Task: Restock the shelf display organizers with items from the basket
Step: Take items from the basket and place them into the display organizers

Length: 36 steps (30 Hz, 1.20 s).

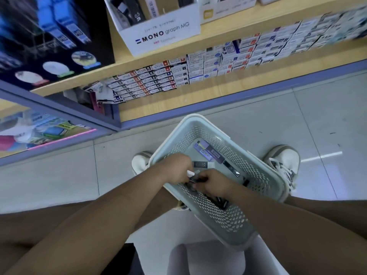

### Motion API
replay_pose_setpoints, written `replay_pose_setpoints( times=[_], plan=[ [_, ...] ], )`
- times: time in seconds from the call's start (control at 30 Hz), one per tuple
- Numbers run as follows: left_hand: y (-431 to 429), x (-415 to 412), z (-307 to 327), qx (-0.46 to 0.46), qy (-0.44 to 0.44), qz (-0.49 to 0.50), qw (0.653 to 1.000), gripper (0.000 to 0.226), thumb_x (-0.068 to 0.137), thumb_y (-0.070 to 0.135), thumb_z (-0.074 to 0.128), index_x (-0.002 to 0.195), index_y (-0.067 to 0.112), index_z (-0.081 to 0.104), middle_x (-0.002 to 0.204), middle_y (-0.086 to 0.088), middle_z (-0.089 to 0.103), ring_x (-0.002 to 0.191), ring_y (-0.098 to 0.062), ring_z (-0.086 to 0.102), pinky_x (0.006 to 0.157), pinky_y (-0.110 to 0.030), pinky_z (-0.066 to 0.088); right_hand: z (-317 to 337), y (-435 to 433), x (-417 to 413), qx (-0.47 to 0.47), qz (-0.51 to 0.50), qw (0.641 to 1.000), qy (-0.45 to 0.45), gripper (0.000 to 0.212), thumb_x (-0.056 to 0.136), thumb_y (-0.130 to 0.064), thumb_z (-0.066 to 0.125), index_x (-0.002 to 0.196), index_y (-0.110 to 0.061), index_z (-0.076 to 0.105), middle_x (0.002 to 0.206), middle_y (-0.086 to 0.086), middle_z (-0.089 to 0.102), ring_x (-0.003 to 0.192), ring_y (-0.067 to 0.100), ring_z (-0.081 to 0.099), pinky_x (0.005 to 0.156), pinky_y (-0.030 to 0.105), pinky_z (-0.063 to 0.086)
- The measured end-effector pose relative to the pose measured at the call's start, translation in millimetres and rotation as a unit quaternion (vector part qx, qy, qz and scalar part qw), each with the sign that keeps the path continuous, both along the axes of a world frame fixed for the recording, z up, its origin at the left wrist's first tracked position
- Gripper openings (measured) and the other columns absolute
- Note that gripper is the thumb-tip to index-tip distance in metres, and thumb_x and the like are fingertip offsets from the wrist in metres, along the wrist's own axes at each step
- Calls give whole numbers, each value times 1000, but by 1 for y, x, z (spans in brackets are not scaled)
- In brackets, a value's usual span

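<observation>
Two hands meet in the basket [256, 165], left hand [174, 168] pinching a white item [188, 173], right hand [213, 183] grasping dark packs [195, 180].

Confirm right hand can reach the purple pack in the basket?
Probably yes. The purple pack lies uncovered in the basket, just beyond the right hand, though its fingers grip a dark item.
</observation>
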<state>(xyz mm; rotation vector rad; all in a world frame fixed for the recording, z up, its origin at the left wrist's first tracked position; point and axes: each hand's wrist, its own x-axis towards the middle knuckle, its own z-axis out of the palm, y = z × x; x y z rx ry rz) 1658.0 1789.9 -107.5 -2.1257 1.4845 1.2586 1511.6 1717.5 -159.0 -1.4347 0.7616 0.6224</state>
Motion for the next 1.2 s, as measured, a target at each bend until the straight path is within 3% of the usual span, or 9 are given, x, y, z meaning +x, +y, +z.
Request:
replay_pose_setpoints(
  times=[0.13,0.23,0.3,0.4,0.53,0.7,1.0,1.1,1.2],
  plan=[
    [-1,10,6,-69,40,175,981,11,80,21,72,85,12,76,78,-6,72,74,-22,65,67,-35,52,28,-21,19,-2,22,1000,4,9,92,-8,57,94,-4,64,66,3,59,56,17,53,50,24,42],
    [-7,5,21,-133,61,294,944,11,79,14,74,88,20,77,77,3,72,65,-9,62,61,-23,50,52,-34,32,-10,40,999,1,13,99,-16,50,88,-14,55,65,4,53,53,15,50,45,22,42],
    [-9,3,33,-160,111,389,900,19,81,7,72,89,23,76,74,5,70,65,-9,62,66,-25,53,66,-40,35,-18,46,999,-9,14,101,-22,48,94,-13,55,66,5,51,54,15,49,47,23,43],
    [-9,4,54,-184,212,539,794,18,88,3,64,101,13,71,107,-8,69,75,-12,68,72,-28,59,86,-49,32,46,-63,997,-6,17,102,-26,48,98,-11,55,68,5,50,57,17,49,51,26,42],
    [-15,4,91,-218,258,586,737,25,97,6,50,95,19,71,95,-4,68,60,-10,54,50,-17,43,128,-58,33,175,-217,960,-23,18,100,-28,52,95,-11,55,62,2,47,55,18,48,52,28,37],
    [-20,0,141,-273,369,610,646,33,100,3,41,98,15,72,82,-2,63,64,-13,42,55,-21,32,175,-58,34,210,-269,936,-81,29,95,-43,56,88,-15,56,59,0,42,54,18,46,47,23,36],
    [-17,-2,219,-323,337,552,691,11,78,14,74,89,17,72,81,-5,70,59,-13,58,56,-24,46,251,-56,39,116,-268,940,-178,19,95,-27,60,104,-12,54,55,-3,42,51,14,47,47,25,36],
    [-17,3,254,-340,343,537,692,12,80,19,70,90,14,68,73,-3,64,53,-13,53,48,-19,45,278,-63,43,98,-289,930,-204,14,95,-21,60,93,-12,50,51,-4,40,50,15,47,44,24,38],
    [-14,7,289,-374,360,453,725,30,71,14,75,101,13,70,80,-4,65,67,-15,61,66,-20,55,305,-74,46,122,-333,910,-215,18,94,-21,59,79,-15,53,51,-3,39,49,14,44,44,22,34]
  ],
)
